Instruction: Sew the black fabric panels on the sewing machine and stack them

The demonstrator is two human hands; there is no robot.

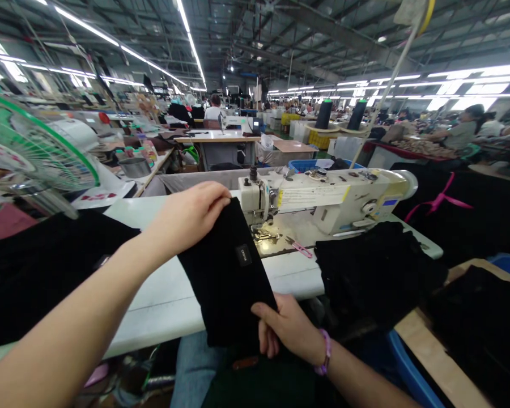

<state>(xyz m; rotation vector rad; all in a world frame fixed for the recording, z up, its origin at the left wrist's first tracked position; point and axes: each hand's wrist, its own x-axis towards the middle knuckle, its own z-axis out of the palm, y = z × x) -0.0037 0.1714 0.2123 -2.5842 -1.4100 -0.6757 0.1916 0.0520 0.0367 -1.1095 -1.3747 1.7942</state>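
Observation:
A black fabric piece [225,283] with a small dark label [243,255] hangs between my two hands at the front edge of the sewing table. My left hand [195,212] pinches its upper corner, beside the head of a white sewing machine [310,198]. Lower down, my right hand [283,326] grips the right edge near the bottom, with the thumb on top. The cloth is apart from the machine's presser foot [266,235]. Pink-handled thread snips [300,247] lie on the machine bed to the right of the needle area.
Black cloth piles lie to the left [46,266] and right [374,266] on the white table [161,309]. A green-rimmed fan [38,141] stands at the left. Beyond the right end is a pink tie [440,198] on black fabric. A blue bin [408,368] sits low right.

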